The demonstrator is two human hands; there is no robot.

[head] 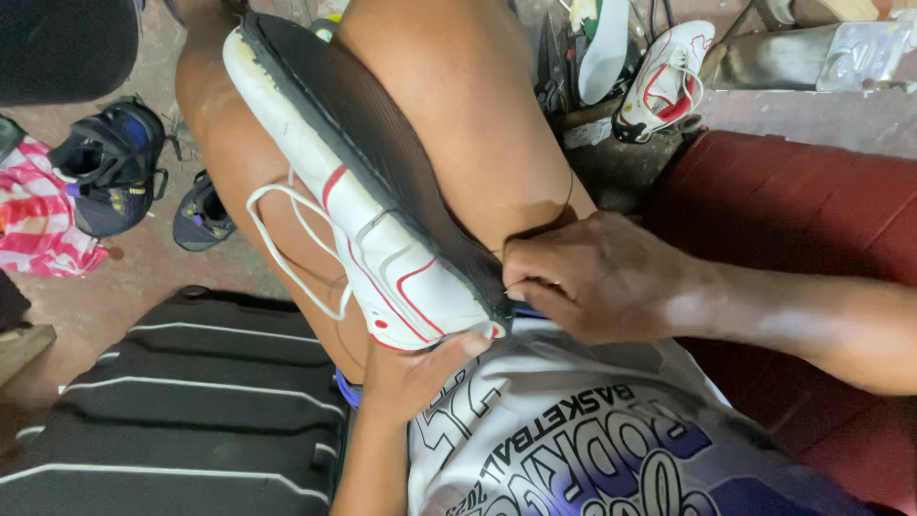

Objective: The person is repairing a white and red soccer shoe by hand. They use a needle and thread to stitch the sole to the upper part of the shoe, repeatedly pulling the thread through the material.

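A white sneaker (pixel 382 239) with red trim and a dark ribbed sole lies sole-up between my bare knees, its white lace hanging loose. My left hand (pixel 411 377) grips the shoe's near end from below, thumb on its edge. My right hand (pixel 583 272) presses on the near edge of the sole, fingers pinched on a thin thread that runs up over my right thigh. Whether a needle is in the fingers is too small to tell.
A matching white and red sneaker (pixel 664 81) stands at the back right beside a white insole (pixel 607 48) and dark tools. Dark blue sandals (pixel 115 162) and a pink striped cloth (pixel 38 220) lie on the floor at left. A black striped case (pixel 191 401) sits near left; a red seat (pixel 812 210) right.
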